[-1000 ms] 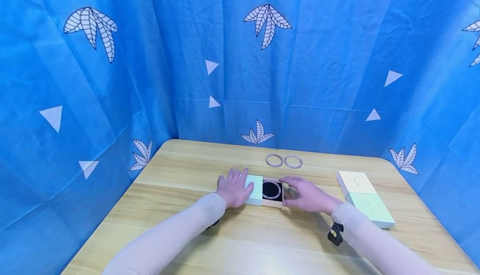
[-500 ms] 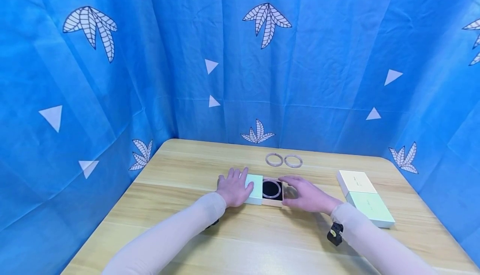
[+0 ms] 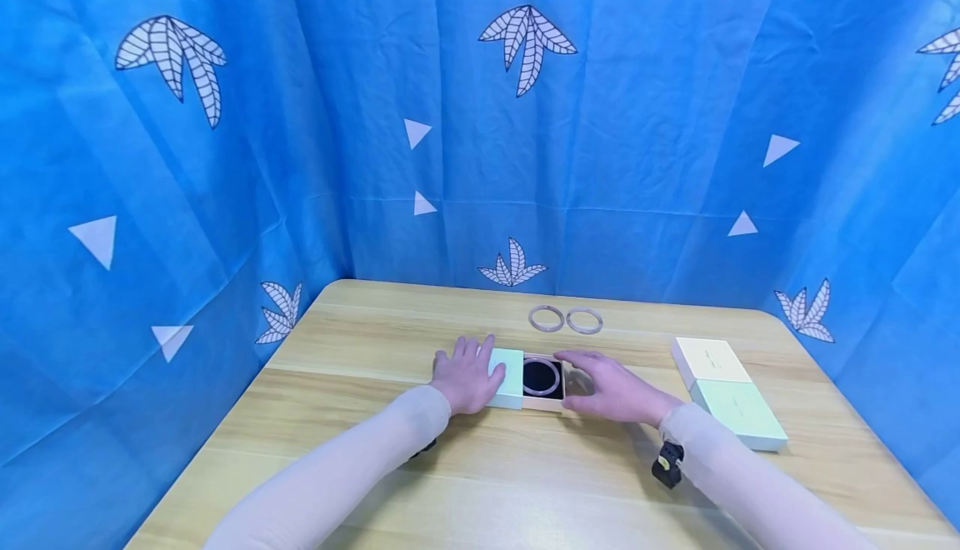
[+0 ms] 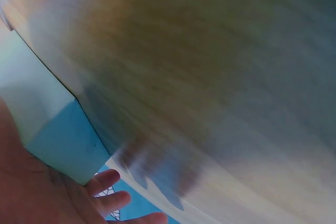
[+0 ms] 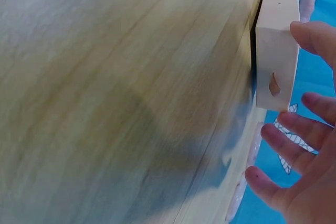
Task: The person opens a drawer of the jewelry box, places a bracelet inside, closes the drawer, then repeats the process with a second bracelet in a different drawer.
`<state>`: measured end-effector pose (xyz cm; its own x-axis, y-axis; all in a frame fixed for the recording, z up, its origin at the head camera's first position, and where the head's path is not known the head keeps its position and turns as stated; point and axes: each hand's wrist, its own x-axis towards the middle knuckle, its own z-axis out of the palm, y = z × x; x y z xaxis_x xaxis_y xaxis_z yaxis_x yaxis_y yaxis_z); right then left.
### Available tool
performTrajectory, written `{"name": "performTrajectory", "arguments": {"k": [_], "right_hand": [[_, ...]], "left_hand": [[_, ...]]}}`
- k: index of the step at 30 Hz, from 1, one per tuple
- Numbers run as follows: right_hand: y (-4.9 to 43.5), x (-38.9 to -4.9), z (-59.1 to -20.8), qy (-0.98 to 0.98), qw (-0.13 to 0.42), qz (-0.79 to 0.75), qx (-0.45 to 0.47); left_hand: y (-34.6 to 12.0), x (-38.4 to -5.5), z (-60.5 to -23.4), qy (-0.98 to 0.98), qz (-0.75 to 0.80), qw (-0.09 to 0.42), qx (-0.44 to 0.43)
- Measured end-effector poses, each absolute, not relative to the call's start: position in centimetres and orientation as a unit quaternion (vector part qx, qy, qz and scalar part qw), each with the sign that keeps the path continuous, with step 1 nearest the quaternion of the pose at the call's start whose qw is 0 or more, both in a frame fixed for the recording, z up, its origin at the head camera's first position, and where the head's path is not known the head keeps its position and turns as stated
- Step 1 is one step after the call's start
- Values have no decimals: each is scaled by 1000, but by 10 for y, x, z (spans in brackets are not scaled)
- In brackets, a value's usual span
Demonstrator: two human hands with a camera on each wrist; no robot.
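A mint-green slide-out box (image 3: 508,375) lies on the table with its cream drawer (image 3: 543,405) pulled partly out to the right. A pale bangle (image 3: 555,377) rests on the drawer's black lining. My left hand (image 3: 467,379) lies over the box's left part, fingers straight and spread; in the left wrist view several fingertips (image 4: 113,200) reach past the mint cover (image 4: 73,140). My right hand (image 3: 618,387) spans the drawer's end, thumb at the front corner and index finger at the back one. The right wrist view shows the drawer's end wall (image 5: 277,51) with a small notch.
Two more pale bangles, a left one (image 3: 547,318) and a right one (image 3: 584,321), lie side by side behind the box. To the right, a cream-topped box (image 3: 711,360) and a mint box (image 3: 738,408) sit end to end. A blue curtain (image 3: 480,117) hangs behind the wooden table (image 3: 495,483).
The head view has shifted slightly. Both hands, the box, its drawer and the bangles keep their places.
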<state>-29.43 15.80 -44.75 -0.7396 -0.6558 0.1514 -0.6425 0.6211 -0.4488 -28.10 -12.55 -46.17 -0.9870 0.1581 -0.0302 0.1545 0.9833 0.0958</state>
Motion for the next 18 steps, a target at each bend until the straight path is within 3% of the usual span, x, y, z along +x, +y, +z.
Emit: {"name": "performTrajectory", "arguments": {"k": [18], "right_hand": [[157,-295,-449,899,16,-249,-361]], "left_hand": [[-123,-277,-456,995,54,19,78]]}}
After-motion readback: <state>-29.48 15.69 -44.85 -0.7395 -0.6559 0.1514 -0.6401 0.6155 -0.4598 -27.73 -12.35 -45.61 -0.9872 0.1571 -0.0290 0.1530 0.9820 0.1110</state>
